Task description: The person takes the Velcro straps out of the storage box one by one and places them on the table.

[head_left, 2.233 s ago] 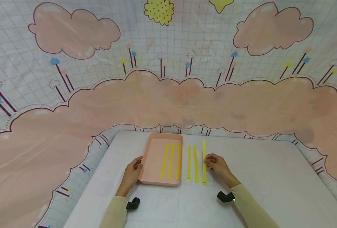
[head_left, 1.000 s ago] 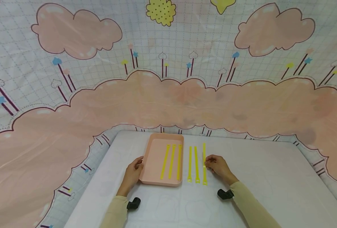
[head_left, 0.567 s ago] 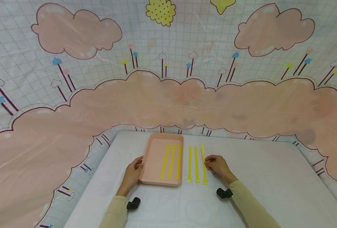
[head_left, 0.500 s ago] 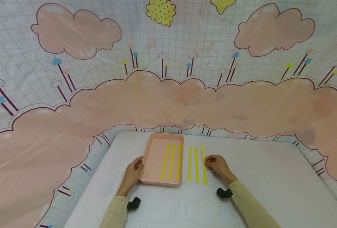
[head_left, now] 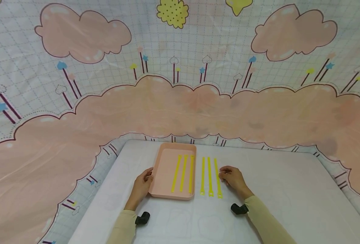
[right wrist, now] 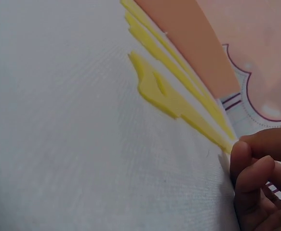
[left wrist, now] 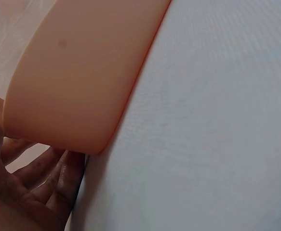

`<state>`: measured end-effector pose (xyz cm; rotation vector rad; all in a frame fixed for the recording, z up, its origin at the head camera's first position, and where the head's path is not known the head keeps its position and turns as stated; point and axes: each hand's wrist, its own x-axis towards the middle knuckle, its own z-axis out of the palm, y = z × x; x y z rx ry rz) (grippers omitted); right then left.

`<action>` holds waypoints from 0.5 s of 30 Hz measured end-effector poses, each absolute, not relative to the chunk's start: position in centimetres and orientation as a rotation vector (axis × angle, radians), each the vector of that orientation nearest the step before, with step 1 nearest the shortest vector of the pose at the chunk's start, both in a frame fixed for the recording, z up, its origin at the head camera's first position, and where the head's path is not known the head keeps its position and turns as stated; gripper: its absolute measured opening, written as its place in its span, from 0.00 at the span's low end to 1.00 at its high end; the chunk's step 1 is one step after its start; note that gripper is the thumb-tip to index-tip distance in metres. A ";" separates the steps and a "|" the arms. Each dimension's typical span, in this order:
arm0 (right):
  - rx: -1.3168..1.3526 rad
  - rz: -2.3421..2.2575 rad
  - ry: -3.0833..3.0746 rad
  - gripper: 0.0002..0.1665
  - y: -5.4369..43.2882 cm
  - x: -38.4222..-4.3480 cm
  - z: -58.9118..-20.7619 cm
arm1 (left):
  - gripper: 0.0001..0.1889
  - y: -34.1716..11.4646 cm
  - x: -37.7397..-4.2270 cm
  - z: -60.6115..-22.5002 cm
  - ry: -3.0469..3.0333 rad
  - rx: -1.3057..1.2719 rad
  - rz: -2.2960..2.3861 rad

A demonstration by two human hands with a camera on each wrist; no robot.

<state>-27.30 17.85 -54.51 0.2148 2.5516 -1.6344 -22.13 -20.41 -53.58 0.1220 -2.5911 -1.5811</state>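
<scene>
Tabletop (head_left: pixel 292 189) spreads beyond the right hand (head_left: pixel 233 178), which pinches a slim yellow strap (head_left: pixel 218 185). The left hand (head_left: pixel 142 183) grips the tray's edge (head_left: pixel 171 196).

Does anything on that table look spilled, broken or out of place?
Nothing looks spilled or broken. One mild oddity: the three yellow strips inside the pink tray sit toward its right side rather than spread evenly across it.
</scene>
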 end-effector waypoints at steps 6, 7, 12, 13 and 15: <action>0.232 -1.698 2.487 0.14 18.2 -27.2 -54.5 | 0.21 -20.5 -22.3 -53.5 -2.586 0.115 -1.582; 0.235 -1.708 2.474 0.15 18.3 -27.2 -54.4 | 0.21 -20.5 -22.3 -53.5 -2.585 0.111 -1.580; 0.216 -1.724 2.437 0.16 18.4 -26.8 -53.7 | 0.22 -20.4 -22.4 -53.6 -2.590 0.116 -1.590; 0.212 -1.728 2.431 0.16 18.4 -26.7 -53.5 | 0.22 -20.4 -22.3 -53.6 -2.594 0.116 -1.586; 0.201 -1.728 2.429 0.16 18.5 -26.6 -53.0 | 0.22 -20.4 -22.3 -53.6 -2.600 0.122 -1.591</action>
